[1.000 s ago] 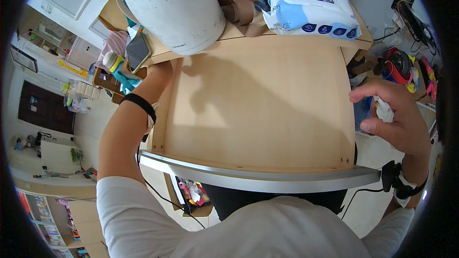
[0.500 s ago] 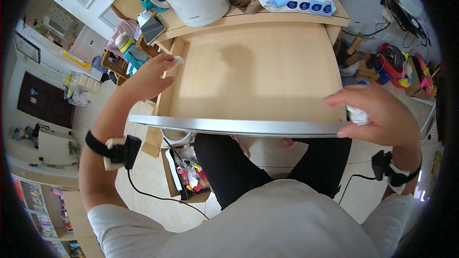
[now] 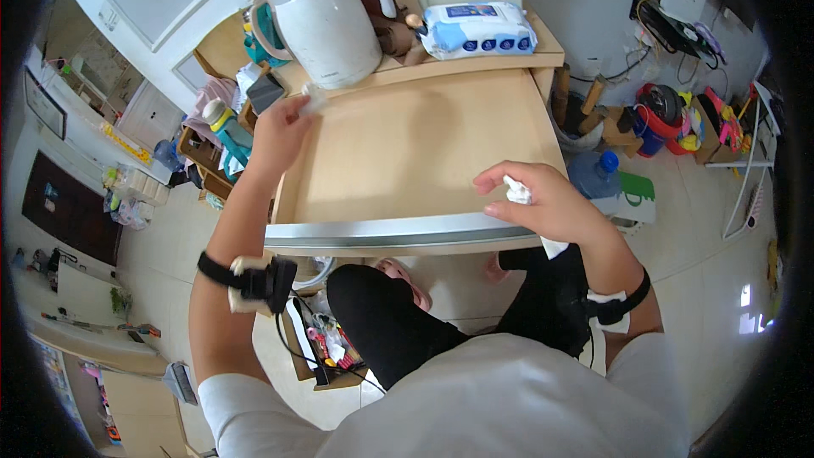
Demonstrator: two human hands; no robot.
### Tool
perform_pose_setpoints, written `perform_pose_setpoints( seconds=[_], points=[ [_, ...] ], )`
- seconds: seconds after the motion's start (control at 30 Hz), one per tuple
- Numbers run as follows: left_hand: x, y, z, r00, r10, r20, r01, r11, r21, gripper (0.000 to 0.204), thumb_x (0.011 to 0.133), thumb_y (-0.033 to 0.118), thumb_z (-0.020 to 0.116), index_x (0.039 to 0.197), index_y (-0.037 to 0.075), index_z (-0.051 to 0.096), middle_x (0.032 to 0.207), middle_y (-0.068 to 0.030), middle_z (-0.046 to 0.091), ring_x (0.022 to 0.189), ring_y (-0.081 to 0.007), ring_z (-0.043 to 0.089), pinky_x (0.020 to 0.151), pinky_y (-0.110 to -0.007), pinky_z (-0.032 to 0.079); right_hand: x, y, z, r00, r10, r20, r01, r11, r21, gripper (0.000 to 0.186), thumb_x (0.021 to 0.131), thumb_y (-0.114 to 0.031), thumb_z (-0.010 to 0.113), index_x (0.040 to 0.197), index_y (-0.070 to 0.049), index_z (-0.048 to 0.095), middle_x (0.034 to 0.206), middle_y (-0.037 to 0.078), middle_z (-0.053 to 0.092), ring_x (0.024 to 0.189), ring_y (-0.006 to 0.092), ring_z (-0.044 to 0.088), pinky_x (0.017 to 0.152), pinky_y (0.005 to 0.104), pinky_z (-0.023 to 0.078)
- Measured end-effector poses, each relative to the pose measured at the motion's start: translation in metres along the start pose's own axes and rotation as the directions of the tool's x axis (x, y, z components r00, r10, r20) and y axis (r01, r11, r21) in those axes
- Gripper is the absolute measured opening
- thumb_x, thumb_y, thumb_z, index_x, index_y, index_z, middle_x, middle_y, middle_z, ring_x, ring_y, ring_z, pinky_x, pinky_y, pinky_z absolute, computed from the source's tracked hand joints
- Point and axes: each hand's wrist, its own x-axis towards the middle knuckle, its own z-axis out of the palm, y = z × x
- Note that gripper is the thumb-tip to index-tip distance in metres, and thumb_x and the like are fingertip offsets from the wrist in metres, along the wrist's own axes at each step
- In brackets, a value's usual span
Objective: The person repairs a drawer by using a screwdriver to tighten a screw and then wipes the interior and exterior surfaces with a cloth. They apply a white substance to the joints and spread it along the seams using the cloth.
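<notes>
Fingers of the left hand (image 3: 284, 131) look closed together on a small white tissue (image 3: 314, 99), near the rear left corner of the pulled-out drawer (image 3: 365, 182); whether this tissue touches the wood, I cannot tell. On the right hand (image 3: 551, 203), thumb and forefinger stand apart, while the other fingers, partly hidden, seem folded on a crumpled wipe (image 3: 516, 190). This hand is over the front right part of the drawer.

I judge that the step in hand is wiping the drawer, with 1 piece in each hand. A next stroke would call for pressing the left piece flat and following the side wall into the corner.

Widest room for moving lies across the drawer floor, between the 2 hands. At the rear, the edge of the cabinet top (image 3: 545, 59) limits the reach, with the white kettle (image 3: 326, 38) close to the left fingers. In front, the silver drawer front (image 3: 398, 231) stands just before the knees, so pulling further seems to have little space.
</notes>
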Motion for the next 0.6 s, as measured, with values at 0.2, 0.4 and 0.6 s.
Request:
perform_pose_setpoints(
  seconds=[0.2, 0.4, 0.6],
  points=[
    [0.092, -0.035, 0.015, 0.942, -0.067, -0.330, 0.086, 0.995, 0.043, 0.042, 0.079, 0.006, 0.053, 0.119, -0.002, 0.058, 0.105, -0.0225, 0.065, 0.102, -0.0294, 0.062, 0.084, -0.034, 0.047, -0.004, 0.004, 0.002, 0.990, 0.114, -0.079, -0.091, 0.963, 0.254, 0.027, 0.085, -0.015, 0.066, 0.107, -0.001, 0.060, 0.095, 0.005, 0.064, 0.090, 0.0116, 0.058, 0.081, 0.0257, 0.046],
    [0.130, -0.053, 0.043, 0.997, 0.049, 0.057, -0.063, 0.959, 0.276, 0.036, 0.076, 0.009, 0.059, 0.110, -0.002, 0.059, 0.099, -0.0200, 0.066, 0.090, -0.0301, 0.063, 0.080, -0.037, 0.048, -0.009, 0.010, -0.001, 0.985, 0.128, -0.117, -0.087, 0.950, 0.300, 0.029, 0.084, -0.015, 0.067, 0.107, 0.000, 0.058, 0.094, 0.005, 0.063, 0.091, 0.0116, 0.058, 0.081, 0.0261, 0.046],
    [0.102, -0.030, 0.001, 0.976, -0.103, -0.192, 0.099, 0.995, -0.027, 0.055, 0.075, 0.000, 0.055, 0.129, 0.003, 0.048, 0.087, -0.0104, 0.064, 0.068, -0.0157, 0.059, 0.057, -0.029, 0.045, -0.007, 0.020, -0.008, 0.976, 0.186, -0.111, -0.086, 0.805, 0.588, 0.033, 0.099, -0.029, 0.042, 0.109, -0.001, 0.057, 0.097, 0.008, 0.063, 0.066, 0.0091, 0.056, 0.057, 0.0235, 0.049]
  ],
)
